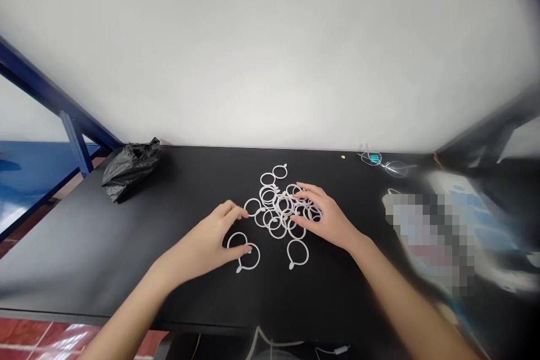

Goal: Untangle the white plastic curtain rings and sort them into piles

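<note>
A pile of several white plastic rings (pixel 278 202) lies in the middle of a black table (pixel 84 236). My right hand (pixel 324 216) rests on the right side of the pile, fingers spread flat over the rings. My left hand (pixel 211 239) sits to the left of the pile, fingers curved and apart, its thumb touching two loose rings (pixel 244 250). One more single ring (pixel 297 253) lies apart, just in front of the pile.
A crumpled black plastic bag (pixel 129 166) lies at the table's back left. A pair of glasses (pixel 382 162) sits at the back right by the white wall. A blurred-out patch (pixel 434 230) lies on the right. Blue metal bars (pixel 63 112) stand to the left.
</note>
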Motion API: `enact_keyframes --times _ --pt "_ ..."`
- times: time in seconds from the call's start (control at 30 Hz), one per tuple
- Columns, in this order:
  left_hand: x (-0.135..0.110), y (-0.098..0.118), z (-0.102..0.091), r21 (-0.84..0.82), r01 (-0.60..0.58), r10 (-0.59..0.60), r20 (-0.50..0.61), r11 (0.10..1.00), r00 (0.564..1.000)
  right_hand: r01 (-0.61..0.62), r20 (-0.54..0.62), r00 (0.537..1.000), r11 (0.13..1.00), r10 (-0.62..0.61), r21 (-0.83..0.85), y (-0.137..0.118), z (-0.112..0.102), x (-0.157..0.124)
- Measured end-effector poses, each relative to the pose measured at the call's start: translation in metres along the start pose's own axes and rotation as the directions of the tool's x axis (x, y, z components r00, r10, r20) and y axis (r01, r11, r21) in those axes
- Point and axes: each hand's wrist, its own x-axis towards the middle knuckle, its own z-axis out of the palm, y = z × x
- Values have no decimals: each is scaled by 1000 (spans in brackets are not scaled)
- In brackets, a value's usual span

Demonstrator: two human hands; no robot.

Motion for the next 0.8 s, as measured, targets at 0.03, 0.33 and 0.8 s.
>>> enact_keyframes --times 0.03,0.33,0.8 --pt "-6 1 7 33 38 -38 2 999 999 -1 -5 1000 1000 1 -2 0 1 0" --pt "9 2 8 -35 -17 20 77 999 997 58 -77 995 998 -60 -33 2 6 0" --pt "63 -23 -5 -189 -172 158 -85 967 984 142 -159 977 990 -142 -13 -1 13 0"
